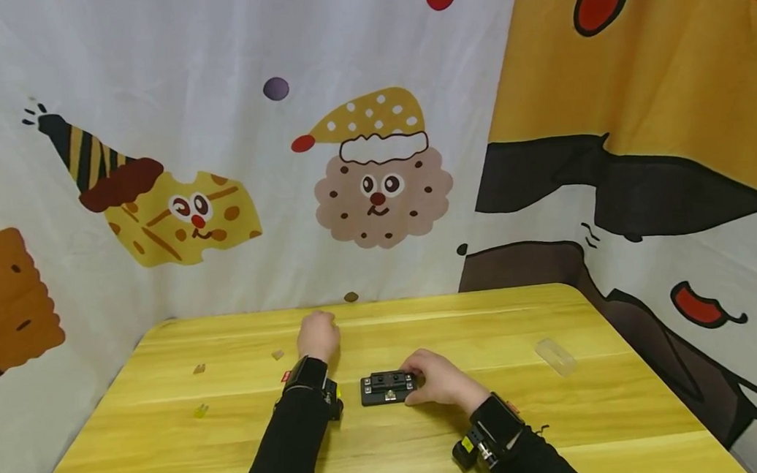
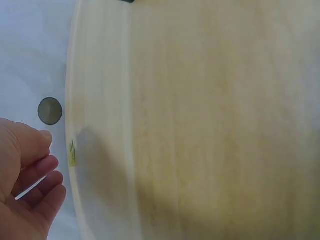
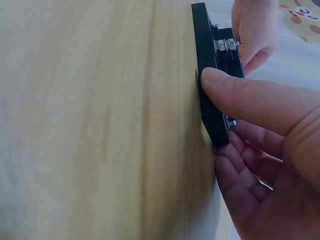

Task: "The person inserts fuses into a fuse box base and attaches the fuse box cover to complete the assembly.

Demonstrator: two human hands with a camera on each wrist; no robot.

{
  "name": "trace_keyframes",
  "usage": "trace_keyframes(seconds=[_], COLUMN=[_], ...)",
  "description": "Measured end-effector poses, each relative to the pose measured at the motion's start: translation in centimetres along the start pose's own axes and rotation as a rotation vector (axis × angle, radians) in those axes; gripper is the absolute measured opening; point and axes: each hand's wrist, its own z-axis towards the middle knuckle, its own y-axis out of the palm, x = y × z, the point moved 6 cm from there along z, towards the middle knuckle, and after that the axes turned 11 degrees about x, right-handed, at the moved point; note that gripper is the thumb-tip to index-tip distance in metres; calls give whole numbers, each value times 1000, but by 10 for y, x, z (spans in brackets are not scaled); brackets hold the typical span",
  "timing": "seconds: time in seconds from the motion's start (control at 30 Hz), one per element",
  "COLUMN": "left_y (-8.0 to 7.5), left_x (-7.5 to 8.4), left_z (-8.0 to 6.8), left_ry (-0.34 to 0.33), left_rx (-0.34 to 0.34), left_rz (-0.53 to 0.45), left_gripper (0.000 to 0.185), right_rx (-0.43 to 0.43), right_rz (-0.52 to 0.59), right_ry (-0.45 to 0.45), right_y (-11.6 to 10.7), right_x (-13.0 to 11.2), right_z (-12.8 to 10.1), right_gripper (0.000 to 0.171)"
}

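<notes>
My right hand (image 1: 444,380) grips the right end of a black terminal block (image 1: 382,397) with metal bolts and nuts on top. In the right wrist view the thumb presses the near side of the block (image 3: 210,107) while the fingers lie at its other side. My left hand (image 1: 318,336) is over the far part of the table. In the left wrist view the left hand (image 2: 30,180) has its fingers loosely bent and nothing shows between them. Close by its fingertips lies a small yellow piece (image 2: 72,156) at the table edge.
A clear small piece (image 1: 199,368), a yellow-green piece (image 1: 201,411) and another small piece (image 1: 277,354) lie to the left on the wooden table (image 1: 381,463). A clear rectangular plastic cover (image 1: 556,357) lies at the right. Behind the table hangs a printed curtain (image 1: 220,42).
</notes>
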Motion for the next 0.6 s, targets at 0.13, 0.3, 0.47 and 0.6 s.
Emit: trace_keyframes(seconds=[0.13,0.3,0.47,0.6], left_y=[0,5,17,19], left_x=[-2,0,-5,-9], left_z=[3,6,10,11], left_ry=[-33,-2,25,14], left_rx=[-41,-82,-132,-136], left_rz=[22,95,163,175], left_gripper=[27,23,25,25], right_rx=[-8,-12,-12,-16], right_rz=[10,6,-1,-1], right_ry=[12,-17,-34,-40], right_y=[-1,-3,-4,-3], right_x=[-3,-2,-1,-4], right_z=[0,0,1,0], right_gripper=[42,42,42,42])
